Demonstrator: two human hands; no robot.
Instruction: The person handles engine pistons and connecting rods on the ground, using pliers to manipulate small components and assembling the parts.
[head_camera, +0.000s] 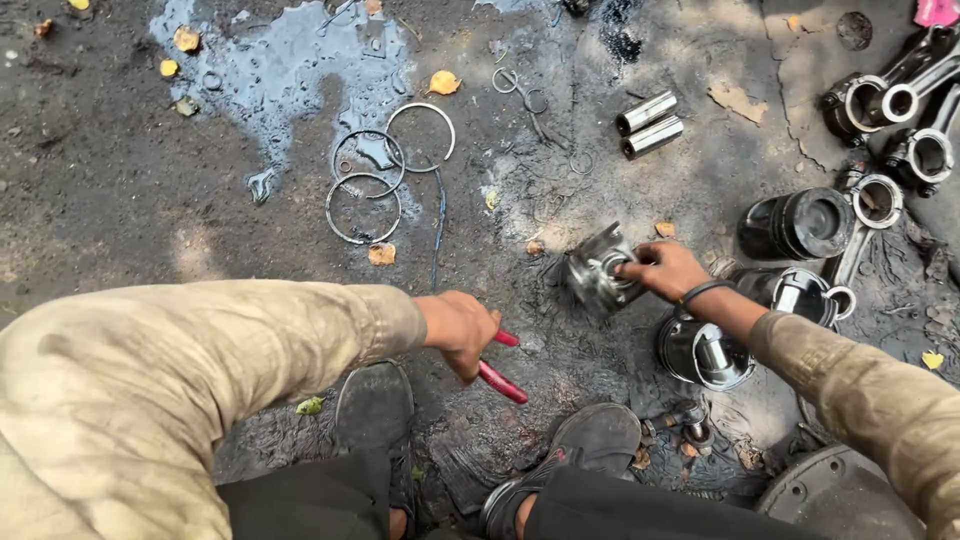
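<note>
My right hand grips a metal piston lying on its side on the oily ground, fingers inside its open end. My left hand is closed around red-handled pliers, whose handles stick out toward my feet. Three thin piston rings lie on the ground beyond my left hand, beside a wet oil patch.
Two steel pins lie farther back. Other dark pistons and connecting rods are grouped at the right, one piston just under my right forearm. My two shoes are at the bottom, a round metal part bottom right.
</note>
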